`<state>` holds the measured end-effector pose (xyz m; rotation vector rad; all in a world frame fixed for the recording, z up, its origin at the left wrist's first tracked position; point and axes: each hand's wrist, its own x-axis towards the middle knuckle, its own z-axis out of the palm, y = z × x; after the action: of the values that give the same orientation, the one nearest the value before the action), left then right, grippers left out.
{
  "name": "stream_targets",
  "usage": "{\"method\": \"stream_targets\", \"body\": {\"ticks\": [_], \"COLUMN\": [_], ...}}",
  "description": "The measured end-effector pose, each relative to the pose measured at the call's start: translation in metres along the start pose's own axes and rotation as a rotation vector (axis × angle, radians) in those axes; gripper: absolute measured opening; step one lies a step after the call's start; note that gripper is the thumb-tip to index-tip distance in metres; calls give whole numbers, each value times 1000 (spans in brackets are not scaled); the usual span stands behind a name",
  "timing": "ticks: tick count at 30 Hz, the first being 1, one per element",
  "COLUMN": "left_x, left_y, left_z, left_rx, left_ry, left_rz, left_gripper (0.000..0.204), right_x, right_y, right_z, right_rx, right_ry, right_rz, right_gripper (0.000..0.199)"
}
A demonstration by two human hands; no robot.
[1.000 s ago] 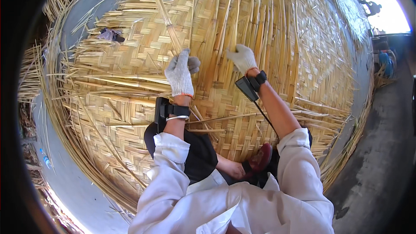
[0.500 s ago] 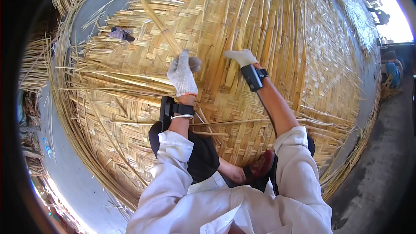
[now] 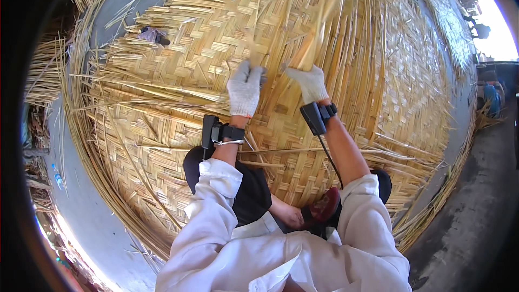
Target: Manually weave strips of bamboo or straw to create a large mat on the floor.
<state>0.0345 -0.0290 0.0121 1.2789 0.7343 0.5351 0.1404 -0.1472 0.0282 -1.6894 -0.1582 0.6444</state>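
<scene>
I sit on a large woven mat (image 3: 186, 59) of flat, pale yellow split-cane or bamboo strips. My left hand (image 3: 244, 91), in a white and grey knit glove, is closed round the lower end of a strip smeared by motion. My right hand (image 3: 310, 83), also gloved, grips a lifted cane strip (image 3: 309, 53) that points up and away over the mat, its far part blurred. Both hands hover side by side above the middle of the weave. Long unwoven strips (image 3: 373, 70) run away from me beyond the right hand.
Loose strips (image 3: 178, 103) stick out across the mat on the left. A crumpled purple cloth (image 3: 152, 35) rests near its far left edge. Cane bundles (image 3: 46, 78) stand at the left, and a plastic bottle (image 3: 58, 176) lies on the grey floor (image 3: 81, 205). My shoe (image 3: 325, 204) is on the mat.
My left hand has shifted right, swinging its strip from a leftward slant. My right hand, earlier low over the strips, now has a strip raised in its fingers.
</scene>
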Motion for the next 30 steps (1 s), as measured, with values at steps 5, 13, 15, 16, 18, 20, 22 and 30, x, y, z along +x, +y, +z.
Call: {"method": "stream_targets", "body": {"ticks": [5,13,15,16,18,20,22,30], "left_x": [-7,9,27,32,29,25,25,39], "left_y": [-16,12,4,2,6,6,1,-16], "left_z": [16,-14,-4,-10,-6,-23,-17,-16], "left_rx": [705,1286,1402,1549,1585,1557,1587,1554], "left_ry": [-274,-460,-514,-559,-497,-393,-386,-416], "left_rz": [589,452,482,492,560,738,716,596], "left_gripper": [18,20,19,19,15,13,14,15], "right_x": [-12,-59,-101,-115,-144,-164,-182,-147], "right_y": [-5,46,53,72,73,55,31,-2], "right_z": [-24,-128,-158,-172,-202,-239,-258,-166], "right_rx": [183,291,625,594,905,1415,1083,-584], "right_ry": [-176,348,322,380,307,-5,214,184], "right_rz": [-5,-373,-233,-201,-229,-318,-480,-236], "right_gripper": [31,22,20,20,24,29,34,27]}}
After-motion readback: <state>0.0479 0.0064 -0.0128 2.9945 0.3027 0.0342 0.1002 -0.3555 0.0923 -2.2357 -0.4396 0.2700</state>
